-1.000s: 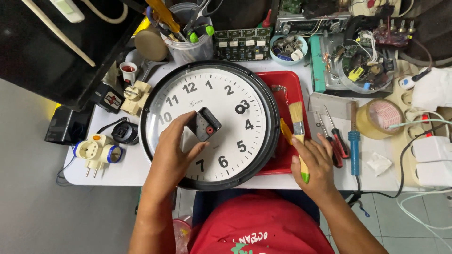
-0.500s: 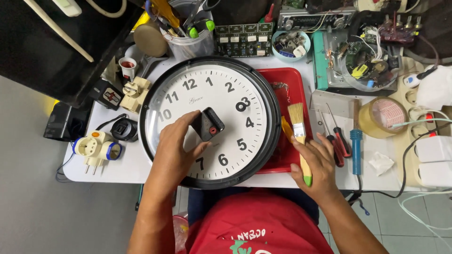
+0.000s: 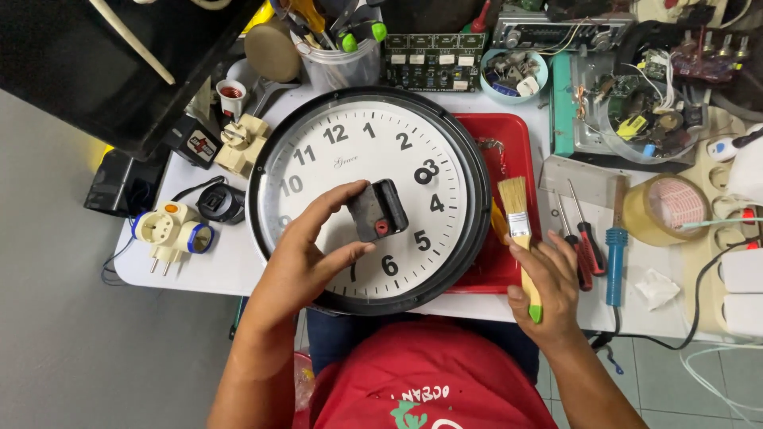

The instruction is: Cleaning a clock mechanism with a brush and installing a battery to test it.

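A large round wall clock [image 3: 373, 151] with a white face and black rim lies flat on the white table [image 3: 238, 262]. My left hand [image 3: 306, 254] grips a small black clock movement box [image 3: 379, 210] with a red dot, held over the middle of the face. My right hand [image 3: 548, 286] holds a paintbrush [image 3: 518, 226] with a yellow-green handle and pale bristles, pointing away from me at the clock's right rim, over a red tray [image 3: 509, 151].
Right of the tray lie screwdrivers [image 3: 584, 238], a blue-handled tool [image 3: 614, 254] and a tape roll [image 3: 660, 210]. Plug adapters [image 3: 171, 230] sit at the left edge. Circuit boards, a tool cup [image 3: 338, 56] and a parts bowl [image 3: 513, 75] crowd the back.
My left hand has turned the black movement box slightly over the clock face. The right hand and brush stay in place.
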